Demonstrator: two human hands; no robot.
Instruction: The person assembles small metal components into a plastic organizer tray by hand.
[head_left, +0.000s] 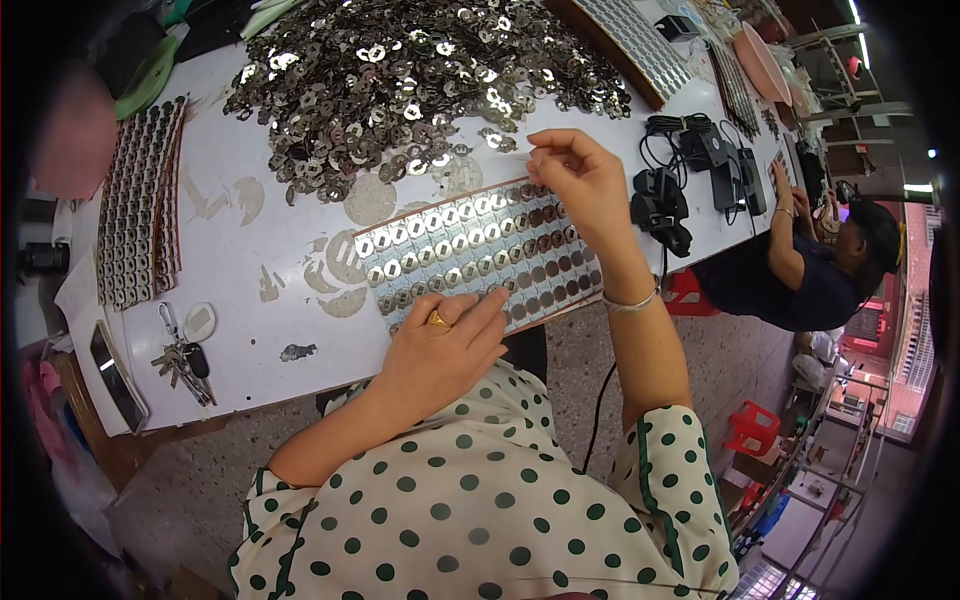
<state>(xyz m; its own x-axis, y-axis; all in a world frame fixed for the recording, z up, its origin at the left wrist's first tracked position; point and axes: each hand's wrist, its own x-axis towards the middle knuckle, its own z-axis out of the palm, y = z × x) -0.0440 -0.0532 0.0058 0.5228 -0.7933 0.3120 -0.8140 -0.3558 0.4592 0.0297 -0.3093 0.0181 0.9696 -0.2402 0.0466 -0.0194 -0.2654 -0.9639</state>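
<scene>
A flat rectangular panel with rows of round places lies at the table's near edge. Shiny metal discs with small cut-outs fill its left part; the round places on the right look dark and bare. My left hand, a gold ring on one finger, rests on the panel's near edge. Its fingers are stretched out, tips touching the near row. Over the far right corner my right hand is raised with thumb and forefinger pinched together. Whatever is between those fingertips is too small to make out. A large heap of loose metal discs spreads beyond the panel.
Stacked panels with discs stand at the left, another panel at the far right. Keys and a phone lie near left. Black adapters and cables sit right of my right hand. Another person works farther right.
</scene>
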